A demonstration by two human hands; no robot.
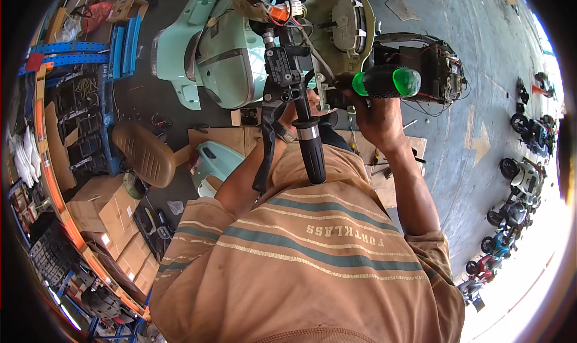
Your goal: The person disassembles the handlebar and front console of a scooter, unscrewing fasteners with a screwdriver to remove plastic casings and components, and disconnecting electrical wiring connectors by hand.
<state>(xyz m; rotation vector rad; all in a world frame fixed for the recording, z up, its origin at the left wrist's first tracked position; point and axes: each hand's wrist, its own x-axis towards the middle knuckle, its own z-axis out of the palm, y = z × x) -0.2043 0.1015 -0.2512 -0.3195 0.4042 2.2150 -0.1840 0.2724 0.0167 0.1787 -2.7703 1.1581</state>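
My right hand (377, 122) is closed on a screwdriver with a black and green handle (384, 82), beside the stripped front of a scooter. Behind the handlebar, my left hand (290, 116) is close to a metal bracket (322, 93), and its fingers are mostly hidden. The handlebar grip (311, 153) points towards my body, with a black brake lever (265, 147) beside it. Above are a brake reservoir (279, 65), loose wires with connectors (282, 11) and an instrument cluster (350, 23) in an open housing. Mint-green body panels (231, 66) lie to the left.
A brown seat (144, 153) and cardboard boxes (103, 208) stand at the left, near a shelf with orange beams (55, 180). Flattened cardboard (384, 183) with small tools lies on the floor. Several parked scooters (522, 180) line the right side.
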